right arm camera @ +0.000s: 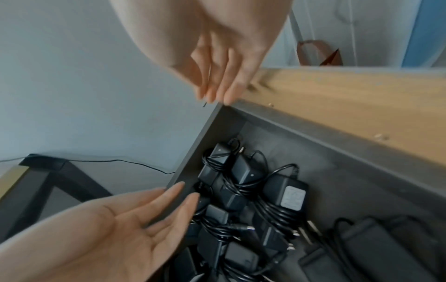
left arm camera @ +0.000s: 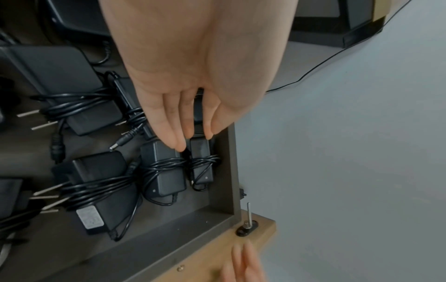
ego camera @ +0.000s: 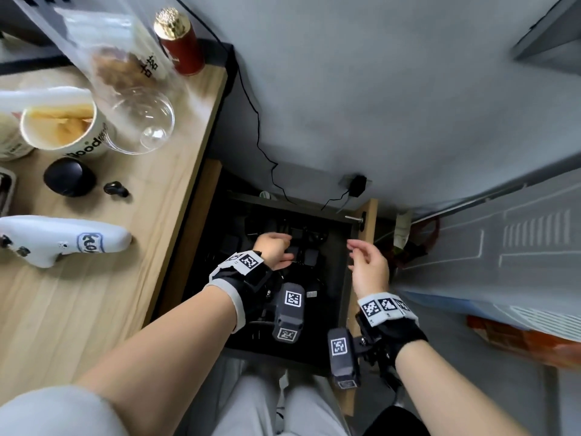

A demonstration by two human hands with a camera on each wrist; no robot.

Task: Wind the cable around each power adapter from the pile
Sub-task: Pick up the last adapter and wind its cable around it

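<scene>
Several black power adapters (ego camera: 309, 256) lie in an open dark drawer (left arm camera: 226, 171), most with their cables wound round them. My left hand (left arm camera: 195, 137) reaches down into the drawer with straight fingers. Its fingertips touch the gap between two wound adapters, a larger one (left arm camera: 164, 171) and a slimmer one (left arm camera: 201, 166) beside the drawer wall. In the right wrist view the left hand (right arm camera: 178, 198) shows an open palm. My right hand (right arm camera: 212, 97) hovers empty over the drawer's corner, fingers relaxed. An adapter with a grey label (right arm camera: 291, 196) lies mid-drawer.
The drawer's wooden front (left arm camera: 217, 253) carries a metal handle (left arm camera: 248, 219). On the desk (ego camera: 110, 294) to the left stand a snack cup (ego camera: 63, 127), a glass bowl (ego camera: 141, 121), a red bottle (ego camera: 180, 42) and a white controller (ego camera: 59, 239). A thin black cable (ego camera: 257, 127) crosses the grey floor.
</scene>
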